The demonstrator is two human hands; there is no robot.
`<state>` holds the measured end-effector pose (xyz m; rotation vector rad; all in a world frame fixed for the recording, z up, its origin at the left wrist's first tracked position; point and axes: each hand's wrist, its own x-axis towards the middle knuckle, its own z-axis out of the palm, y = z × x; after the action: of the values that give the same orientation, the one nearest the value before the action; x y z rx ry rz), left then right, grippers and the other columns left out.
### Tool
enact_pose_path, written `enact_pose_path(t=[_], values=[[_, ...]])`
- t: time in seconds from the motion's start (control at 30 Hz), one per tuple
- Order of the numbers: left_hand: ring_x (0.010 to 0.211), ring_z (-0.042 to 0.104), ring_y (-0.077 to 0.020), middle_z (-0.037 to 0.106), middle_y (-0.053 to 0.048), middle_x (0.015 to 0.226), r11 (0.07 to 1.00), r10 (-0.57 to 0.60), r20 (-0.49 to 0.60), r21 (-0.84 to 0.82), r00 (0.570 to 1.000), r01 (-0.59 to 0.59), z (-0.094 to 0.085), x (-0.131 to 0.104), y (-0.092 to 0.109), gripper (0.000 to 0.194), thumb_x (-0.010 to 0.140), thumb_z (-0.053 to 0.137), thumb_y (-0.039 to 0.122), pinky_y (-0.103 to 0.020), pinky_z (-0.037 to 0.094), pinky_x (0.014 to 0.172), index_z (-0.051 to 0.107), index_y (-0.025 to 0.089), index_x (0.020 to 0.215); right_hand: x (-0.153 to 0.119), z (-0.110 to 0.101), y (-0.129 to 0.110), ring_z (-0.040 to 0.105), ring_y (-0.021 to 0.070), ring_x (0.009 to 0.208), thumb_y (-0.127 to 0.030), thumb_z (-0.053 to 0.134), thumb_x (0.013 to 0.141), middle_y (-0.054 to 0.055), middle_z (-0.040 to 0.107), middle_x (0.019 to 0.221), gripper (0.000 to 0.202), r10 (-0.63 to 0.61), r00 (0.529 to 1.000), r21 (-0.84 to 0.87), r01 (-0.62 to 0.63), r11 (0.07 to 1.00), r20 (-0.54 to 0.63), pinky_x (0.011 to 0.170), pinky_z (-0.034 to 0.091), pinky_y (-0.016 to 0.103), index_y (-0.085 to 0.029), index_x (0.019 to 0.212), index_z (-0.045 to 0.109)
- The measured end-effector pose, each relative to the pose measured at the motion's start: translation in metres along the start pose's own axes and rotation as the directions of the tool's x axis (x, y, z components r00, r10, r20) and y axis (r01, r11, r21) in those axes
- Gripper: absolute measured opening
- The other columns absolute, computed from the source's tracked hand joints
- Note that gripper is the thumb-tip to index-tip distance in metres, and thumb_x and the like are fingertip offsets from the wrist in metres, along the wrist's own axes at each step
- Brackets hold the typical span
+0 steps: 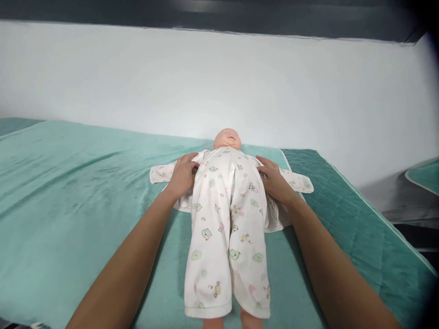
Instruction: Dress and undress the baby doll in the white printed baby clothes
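Observation:
A baby doll (227, 138) lies on its back, its head toward the wall and its bare feet at the bottom edge of the view. It wears white trousers (212, 228) printed with small animals, drawn high up over the torso. Beneath them a matching shirt (274, 214) lies spread, with its sleeves stretched out to both sides. My left hand (185, 173) grips the trousers at their upper left side, fingers bent. At the opposite side, my right hand (273, 179) has its fingers curled on the trousers' edge. Both sets of fingertips are partly hidden.
A light green sheet (85, 219) covers the bed under the doll. Along the right runs a darker green quilted pad (350, 237) with a pale edge. Behind the bed rises a white wall (206, 82), with a dark band (206, 16) above it.

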<state>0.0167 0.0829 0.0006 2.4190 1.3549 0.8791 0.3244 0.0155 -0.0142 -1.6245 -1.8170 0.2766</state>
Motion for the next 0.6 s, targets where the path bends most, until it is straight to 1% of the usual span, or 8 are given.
enact_pose_path(t=[0.1,0.27,0.43,0.6], values=[[0.134,0.040,-0.0322,0.051,-0.011,0.144,1.000,-0.009,-0.012,-0.009,1.000,0.009,0.0007,0.0008,0.0012,0.022,0.082,0.052,0.027,-0.051,0.033,0.113,0.071,0.016,0.087,0.0003,-0.0012,-0.0008,0.026,0.0323,0.143,-0.030,0.057,0.081,0.009,0.041,0.153,0.022,0.015,1.000,-0.009,-0.015,1.000,0.024,0.116,0.025,0.052,-0.021,0.095,0.072],[0.132,0.041,-0.0330,0.052,-0.010,0.143,0.999,-0.030,-0.020,-0.018,0.999,0.029,0.0017,0.0021,0.0014,0.021,0.080,0.054,0.028,-0.051,0.034,0.113,0.072,0.016,0.085,0.0018,0.0043,0.0004,0.032,0.0330,0.140,-0.029,0.057,0.081,0.010,0.046,0.149,0.022,0.004,1.000,-0.025,-0.005,1.000,-0.029,0.114,0.028,0.053,-0.020,0.093,0.072],[0.135,0.039,-0.0321,0.051,-0.011,0.144,1.000,-0.010,-0.010,-0.026,1.000,0.010,0.0016,0.0017,-0.0024,0.025,0.081,0.053,0.029,-0.051,0.032,0.114,0.073,0.016,0.090,0.0018,0.0074,-0.0014,0.035,0.0309,0.139,-0.029,0.054,0.083,0.011,0.049,0.147,0.023,-0.011,0.997,-0.017,0.010,1.000,-0.073,0.113,0.029,0.052,-0.020,0.094,0.072],[0.137,0.037,-0.0315,0.048,-0.009,0.147,0.999,0.011,0.007,-0.042,1.000,-0.010,0.0004,0.0012,-0.0060,0.026,0.082,0.054,0.031,-0.051,0.031,0.116,0.073,0.018,0.094,0.0022,0.0065,-0.0019,0.033,0.0322,0.140,-0.028,0.055,0.082,0.011,0.047,0.149,0.023,0.016,0.999,-0.021,-0.017,1.000,-0.048,0.113,0.029,0.053,-0.020,0.095,0.073]])
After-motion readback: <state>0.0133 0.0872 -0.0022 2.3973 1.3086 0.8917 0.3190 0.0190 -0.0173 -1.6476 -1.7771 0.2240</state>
